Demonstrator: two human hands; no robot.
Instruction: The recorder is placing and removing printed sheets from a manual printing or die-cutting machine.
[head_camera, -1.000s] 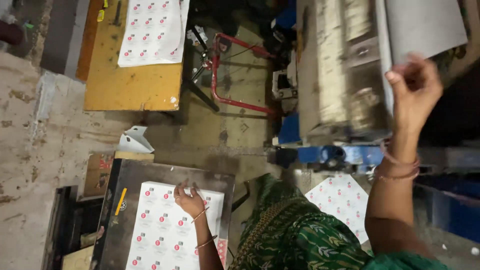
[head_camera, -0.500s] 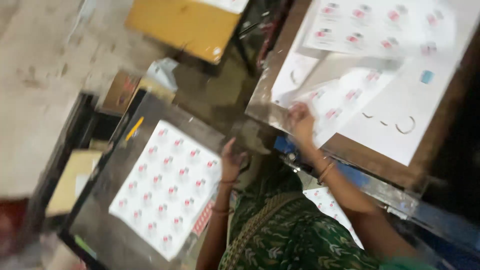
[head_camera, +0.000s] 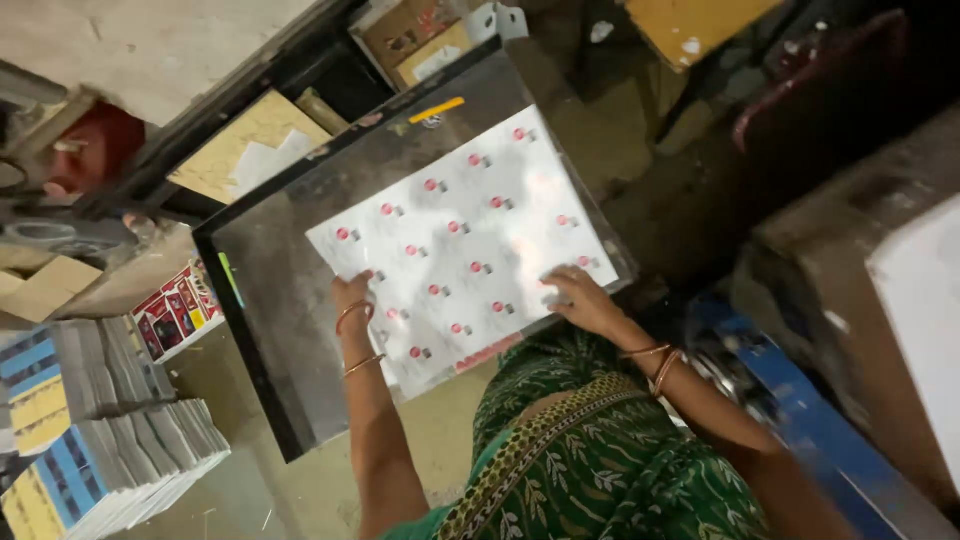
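Both hands rest on a white sheet (head_camera: 460, 240) printed with rows of small red marks, which lies flat on a dark metal tray (head_camera: 270, 270). The left hand (head_camera: 352, 297) lies at the sheet's near-left edge, fingers curled over it, though I cannot tell whether it grips. The right hand (head_camera: 580, 297) presses open and flat on the near-right corner. Left of the left hand stand stacked booklets (head_camera: 110, 430).

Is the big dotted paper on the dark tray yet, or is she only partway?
Done: the printed sheet lies flat on the dark metal tray. In hand: her left hand and right hand press its near edge. Left: both hands remain on it, unreleased.
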